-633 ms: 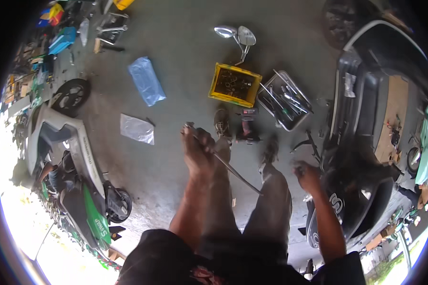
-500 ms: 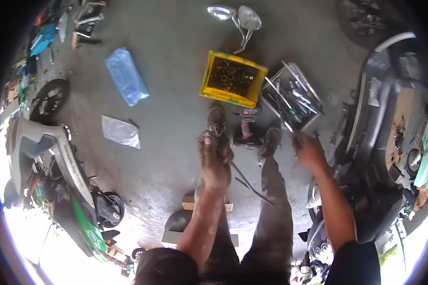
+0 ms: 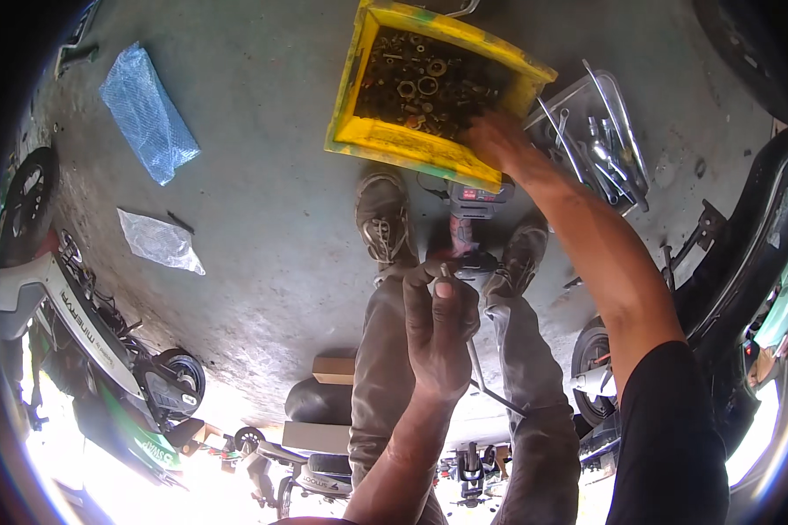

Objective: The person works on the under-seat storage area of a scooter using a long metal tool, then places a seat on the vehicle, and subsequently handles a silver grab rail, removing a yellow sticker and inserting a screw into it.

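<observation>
Fingers [image 3: 445, 311] of the left hand [image 3: 440, 346] curl around 1 rod [image 3: 475, 360].

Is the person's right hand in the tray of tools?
No, the right hand reaches into the yellow box holding small metal parts.

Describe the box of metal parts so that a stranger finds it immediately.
On the grey floor, look beyond the shoes. An open box stands there, the right hand reaching in over loose metal parts. Unlike the neighbouring tray of tools, its walls are bright yellow.
</observation>
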A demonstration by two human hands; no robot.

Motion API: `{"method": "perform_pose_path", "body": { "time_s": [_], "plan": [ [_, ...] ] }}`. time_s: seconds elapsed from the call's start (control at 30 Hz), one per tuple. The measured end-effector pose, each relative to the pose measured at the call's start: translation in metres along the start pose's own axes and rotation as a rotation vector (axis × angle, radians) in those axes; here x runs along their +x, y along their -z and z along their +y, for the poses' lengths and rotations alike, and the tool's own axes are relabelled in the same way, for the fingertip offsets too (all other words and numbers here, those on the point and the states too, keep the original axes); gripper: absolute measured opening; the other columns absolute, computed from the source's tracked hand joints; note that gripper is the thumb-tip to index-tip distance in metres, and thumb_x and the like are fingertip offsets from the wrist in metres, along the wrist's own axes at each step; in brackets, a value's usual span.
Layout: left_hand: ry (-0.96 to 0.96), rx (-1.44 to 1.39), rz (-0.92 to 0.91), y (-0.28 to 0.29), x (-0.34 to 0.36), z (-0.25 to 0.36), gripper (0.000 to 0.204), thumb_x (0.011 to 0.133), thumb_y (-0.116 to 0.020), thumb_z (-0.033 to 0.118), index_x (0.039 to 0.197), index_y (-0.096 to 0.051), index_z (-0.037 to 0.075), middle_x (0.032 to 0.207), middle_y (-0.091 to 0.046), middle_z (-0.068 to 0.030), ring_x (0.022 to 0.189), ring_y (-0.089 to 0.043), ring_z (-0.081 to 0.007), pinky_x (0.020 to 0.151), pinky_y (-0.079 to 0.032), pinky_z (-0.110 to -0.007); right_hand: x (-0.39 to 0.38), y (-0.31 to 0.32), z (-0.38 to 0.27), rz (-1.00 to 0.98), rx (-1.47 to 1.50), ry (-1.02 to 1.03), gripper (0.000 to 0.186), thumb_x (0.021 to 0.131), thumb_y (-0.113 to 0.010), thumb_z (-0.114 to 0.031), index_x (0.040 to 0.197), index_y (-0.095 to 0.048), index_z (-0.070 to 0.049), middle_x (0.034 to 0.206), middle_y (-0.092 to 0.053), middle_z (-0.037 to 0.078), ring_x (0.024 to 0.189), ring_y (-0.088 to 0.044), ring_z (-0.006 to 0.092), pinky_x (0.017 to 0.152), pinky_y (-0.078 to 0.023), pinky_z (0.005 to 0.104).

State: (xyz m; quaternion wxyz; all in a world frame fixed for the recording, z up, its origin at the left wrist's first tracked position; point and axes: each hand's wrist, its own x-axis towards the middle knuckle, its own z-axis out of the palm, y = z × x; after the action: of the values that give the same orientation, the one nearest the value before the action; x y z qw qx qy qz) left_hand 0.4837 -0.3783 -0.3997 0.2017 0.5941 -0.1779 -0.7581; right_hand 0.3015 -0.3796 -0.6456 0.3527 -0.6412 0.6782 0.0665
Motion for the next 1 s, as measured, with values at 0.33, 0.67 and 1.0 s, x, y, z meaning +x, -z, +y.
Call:
{"method": "perform_pose_path", "body": {
  "time_s": [0.33,0.67,1.0],
  "plan": [
    [-0.013,0.045,-0.09,-0.008,0.006,0.006,0.018,0.103,-0.035,0.023,0.114,-0.043,0.012,0.067,-0.042,0.0011,0.056,-0.031,-0.0047,0.049,-0.027,-0.02,0.005,-0.003,0.004,0.122,-0.088,0.115,0.035,0.087,-0.05,-0.018,0.121,-0.06,-0.022,0.117,-0.061,0.008,0.116,-0.052,0.0278,0.102,-0.04,0.0414],
    [-0.035,0.073,-0.089,-0.006,0.008,0.008,0.02,0.102,-0.037,0.022,0.117,-0.045,0.011,0.07,-0.043,0.0023,0.056,-0.033,-0.0036,0.048,-0.027,-0.019,-0.031,0.067,-0.011,0.05,1.525,-0.497,0.041,0.086,-0.068,-0.021,0.119,-0.057,0.0,0.111,-0.063,0.012,0.092,-0.063,0.0193,0.081,-0.05,0.0302],
    [-0.203,0.182,-0.361,-0.067,-0.055,0.076,0.018,0.1,-0.045,0.021,0.111,-0.047,0.007,0.078,-0.047,0.0027,0.06,-0.036,-0.0028,0.052,-0.029,-0.018,-0.187,0.256,-0.104,0.312,1.649,-0.248,0.026,0.088,-0.066,-0.019,0.099,-0.06,0.004,0.097,-0.067,0.014,0.082,-0.067,0.0187,0.076,-0.055,0.0298]
  ]
}}
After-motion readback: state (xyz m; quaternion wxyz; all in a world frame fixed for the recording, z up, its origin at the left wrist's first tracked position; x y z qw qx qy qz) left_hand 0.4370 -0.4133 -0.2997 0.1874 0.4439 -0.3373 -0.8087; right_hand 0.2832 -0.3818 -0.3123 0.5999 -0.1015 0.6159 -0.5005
